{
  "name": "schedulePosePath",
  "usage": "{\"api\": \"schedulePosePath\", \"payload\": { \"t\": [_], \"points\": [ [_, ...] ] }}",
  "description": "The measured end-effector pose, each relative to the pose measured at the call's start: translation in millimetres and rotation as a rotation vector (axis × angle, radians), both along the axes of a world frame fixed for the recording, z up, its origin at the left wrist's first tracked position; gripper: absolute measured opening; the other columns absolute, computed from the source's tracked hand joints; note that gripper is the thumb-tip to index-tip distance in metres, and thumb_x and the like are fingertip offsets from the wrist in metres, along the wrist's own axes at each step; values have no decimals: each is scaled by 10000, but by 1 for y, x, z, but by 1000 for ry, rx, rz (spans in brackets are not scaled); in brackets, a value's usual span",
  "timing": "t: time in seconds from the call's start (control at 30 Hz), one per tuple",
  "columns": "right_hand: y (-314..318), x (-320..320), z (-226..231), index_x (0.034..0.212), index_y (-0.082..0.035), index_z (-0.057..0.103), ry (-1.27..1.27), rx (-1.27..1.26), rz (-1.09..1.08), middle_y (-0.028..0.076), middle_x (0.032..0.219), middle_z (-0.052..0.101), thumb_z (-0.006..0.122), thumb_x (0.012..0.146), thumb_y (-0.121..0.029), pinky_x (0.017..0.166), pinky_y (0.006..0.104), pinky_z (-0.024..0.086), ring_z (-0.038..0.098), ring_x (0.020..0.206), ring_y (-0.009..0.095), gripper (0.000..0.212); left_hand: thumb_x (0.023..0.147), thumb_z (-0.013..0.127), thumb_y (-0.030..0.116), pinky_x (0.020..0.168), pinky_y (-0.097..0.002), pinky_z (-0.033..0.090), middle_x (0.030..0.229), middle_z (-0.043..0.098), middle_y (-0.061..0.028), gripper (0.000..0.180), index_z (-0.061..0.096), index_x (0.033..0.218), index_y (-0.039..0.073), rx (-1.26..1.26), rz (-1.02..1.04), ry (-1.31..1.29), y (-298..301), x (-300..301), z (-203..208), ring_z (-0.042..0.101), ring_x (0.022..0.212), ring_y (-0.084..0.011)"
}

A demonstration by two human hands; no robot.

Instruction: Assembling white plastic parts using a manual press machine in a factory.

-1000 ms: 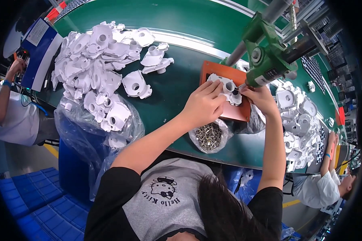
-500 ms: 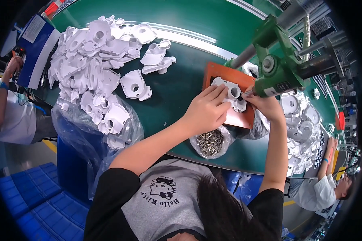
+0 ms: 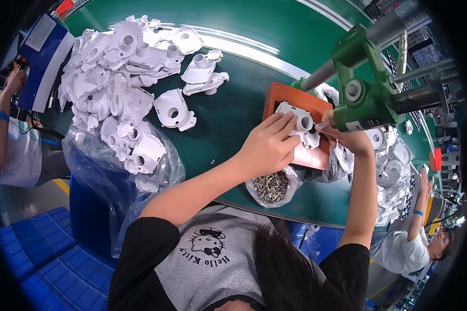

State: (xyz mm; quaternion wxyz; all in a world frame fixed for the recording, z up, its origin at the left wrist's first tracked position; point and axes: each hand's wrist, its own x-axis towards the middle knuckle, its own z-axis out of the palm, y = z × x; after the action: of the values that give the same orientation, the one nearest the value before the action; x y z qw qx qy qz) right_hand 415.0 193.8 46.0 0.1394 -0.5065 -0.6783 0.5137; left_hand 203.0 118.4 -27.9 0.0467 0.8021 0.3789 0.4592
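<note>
A white moulded plastic housing point(image 3: 305, 123) with a round tube lies on the orange base plate point(image 3: 271, 98) of a green hand press. My left hand point(image 3: 271, 145) is closed on the housing's left side, fingers over its edge and thumb in front. On its right, my right hand point(image 3: 347, 137) pinches a slim silvery metal pin point(image 3: 323, 125) beside a dark spot on the housing; the fingertips partly hide it. Just below the plate, a clear plastic bag point(image 3: 294, 185) holds many small metal pins point(image 3: 271, 187).
The green press head point(image 3: 360, 98) overhangs my right hand. A large heap of white housings point(image 3: 114, 78) covers the table's left, with loose housings point(image 3: 174, 110) beside it. More housings point(image 3: 394, 160) are piled right. One co-worker point(image 3: 10, 140) is far left, another point(image 3: 407, 249) far right.
My right hand has shifted slightly down and right, and the metal pin shows more clearly between its fingers. My left hand stays on the housing.
</note>
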Motion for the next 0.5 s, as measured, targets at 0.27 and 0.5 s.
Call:
{"api": "schedulePosePath", "payload": {
  "t": [0.27, 0.5],
  "points": [
    [0, -4, 0, 729, -51, 533, 38, -62, -59, 2, 649, 536, 682, 819, -69, 406, 213, 381, 513, 475, 82, 174, 667, 639, 137, 997, -434, 414, 1101, 610, -225, 159, 586, 775, 33, 9, 26, -5, -2, -4, -2, 568, 1091, -342],
    [164, 77, 57, 1286, 12, 457, 817, 140, -427, 83, 1019, 586, 484, 952, -384, 783, 305, 480, 555, 897, 181, 518, 703, 641, 111, 964, -429, 448, 1097, 626, -199, 163, 651, 852, 45, -6, 58, 39, -8, -10, 6, 592, 1071, -324]
  ]
}}
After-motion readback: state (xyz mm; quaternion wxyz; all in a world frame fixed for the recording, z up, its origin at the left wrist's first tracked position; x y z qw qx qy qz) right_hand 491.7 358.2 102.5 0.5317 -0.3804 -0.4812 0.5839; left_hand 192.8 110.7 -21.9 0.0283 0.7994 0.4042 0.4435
